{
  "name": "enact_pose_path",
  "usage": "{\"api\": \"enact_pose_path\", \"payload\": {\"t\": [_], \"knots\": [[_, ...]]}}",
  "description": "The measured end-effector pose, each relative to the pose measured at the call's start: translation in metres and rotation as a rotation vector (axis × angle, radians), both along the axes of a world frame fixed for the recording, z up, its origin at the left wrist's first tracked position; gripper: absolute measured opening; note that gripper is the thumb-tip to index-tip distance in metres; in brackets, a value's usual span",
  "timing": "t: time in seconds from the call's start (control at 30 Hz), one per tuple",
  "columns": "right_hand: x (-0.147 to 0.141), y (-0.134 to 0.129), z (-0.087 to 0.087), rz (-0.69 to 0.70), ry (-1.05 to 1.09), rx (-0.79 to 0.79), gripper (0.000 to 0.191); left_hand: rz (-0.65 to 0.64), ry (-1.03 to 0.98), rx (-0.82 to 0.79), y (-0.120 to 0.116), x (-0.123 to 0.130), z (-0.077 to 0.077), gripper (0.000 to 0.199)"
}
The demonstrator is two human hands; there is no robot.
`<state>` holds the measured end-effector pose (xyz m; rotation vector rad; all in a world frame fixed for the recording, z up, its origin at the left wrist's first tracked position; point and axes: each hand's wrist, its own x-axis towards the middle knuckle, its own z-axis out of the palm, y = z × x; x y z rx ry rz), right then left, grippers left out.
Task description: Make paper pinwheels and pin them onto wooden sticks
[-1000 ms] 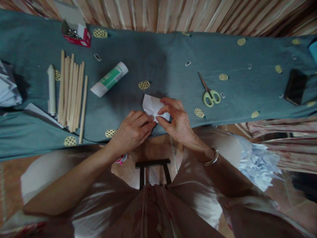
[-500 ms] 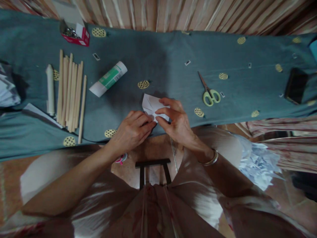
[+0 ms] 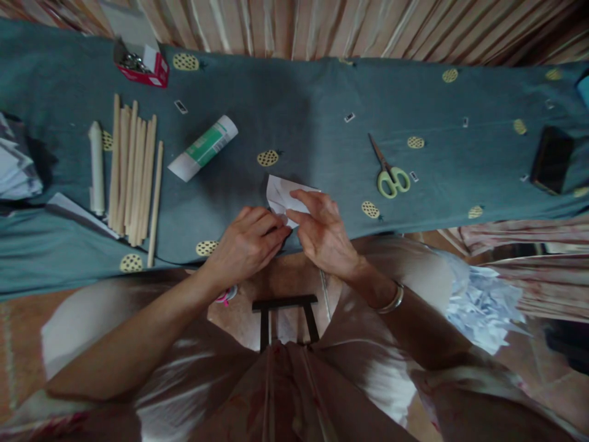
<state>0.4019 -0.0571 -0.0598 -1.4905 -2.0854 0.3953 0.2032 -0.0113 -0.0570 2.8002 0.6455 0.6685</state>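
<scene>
A small folded piece of white paper [image 3: 281, 190] lies at the front edge of the cloth-covered table, with creases showing on its left part. My left hand [image 3: 251, 242] is closed, its thumb and fingers pinching the paper's lower left corner. My right hand [image 3: 326, 236] rests over the paper's right side, fingertips pressing on its surface and partly hiding it. Green-handled scissors [image 3: 390, 178] lie on the cloth to the right. A white and green tube [image 3: 205, 148] lies to the left, beyond my left hand.
Several wooden sticks [image 3: 133, 172] lie side by side at left, next to a white candle-like stick [image 3: 96, 169]. A red box [image 3: 147, 70] of metal pieces stands behind them. Folded papers [image 3: 16, 162] sit far left, a dark box [image 3: 552, 159] far right, and a paper heap [image 3: 488, 307] below the table.
My right hand's fingers have shifted over the paper, with its thumb and fingers drawn closer together. My left hand keeps its pinch at the corner.
</scene>
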Motion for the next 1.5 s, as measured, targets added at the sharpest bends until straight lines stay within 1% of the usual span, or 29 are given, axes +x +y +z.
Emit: {"api": "enact_pose_path", "payload": {"t": [0.13, 0.27, 0.43, 0.53, 0.67, 0.8, 0.93, 1.0, 1.13, 1.2, 1.37, 1.5], "knots": [[-0.002, 0.001, -0.002, 0.053, -0.027, -0.012, 0.030, 0.004, 0.008, 0.024, 0.001, 0.002, 0.003, 0.016], [-0.003, 0.004, -0.005, 0.059, -0.040, 0.029, 0.031, 0.002, -0.002, 0.049, 0.003, 0.004, 0.004, 0.015], [0.003, 0.004, -0.004, -0.010, 0.010, 0.052, 0.029, 0.010, -0.043, 0.061, 0.003, 0.005, 0.003, 0.014], [0.010, 0.008, -0.003, -0.074, 0.062, 0.059, 0.032, 0.015, -0.042, 0.049, 0.002, 0.004, 0.002, 0.015], [0.018, 0.016, -0.003, -0.158, 0.030, 0.047, 0.035, 0.018, -0.020, 0.023, 0.004, -0.001, 0.001, 0.016], [0.021, 0.018, -0.001, -0.154, 0.020, 0.050, 0.031, 0.085, -0.013, 0.010, 0.016, -0.008, 0.000, 0.017], [0.020, 0.015, 0.002, -0.132, 0.005, 0.064, 0.025, 0.131, -0.057, 0.120, 0.023, -0.012, 0.001, 0.015], [0.020, 0.014, 0.002, -0.127, -0.010, 0.067, 0.024, 0.114, -0.087, 0.125, 0.021, -0.011, 0.002, 0.012], [0.020, 0.013, 0.001, -0.132, -0.047, 0.084, 0.023, 0.027, -0.065, 0.045, 0.009, -0.004, 0.002, 0.023], [0.019, 0.013, 0.002, -0.138, -0.056, 0.090, 0.024, 0.001, -0.034, 0.040, 0.004, -0.001, 0.002, 0.022], [0.019, 0.012, 0.005, -0.113, -0.041, 0.051, 0.025, 0.003, -0.006, 0.078, 0.002, 0.002, 0.001, 0.013], [0.022, 0.010, 0.009, -0.085, 0.027, 0.000, 0.026, 0.007, 0.001, 0.090, 0.002, 0.001, 0.002, 0.013]]}}
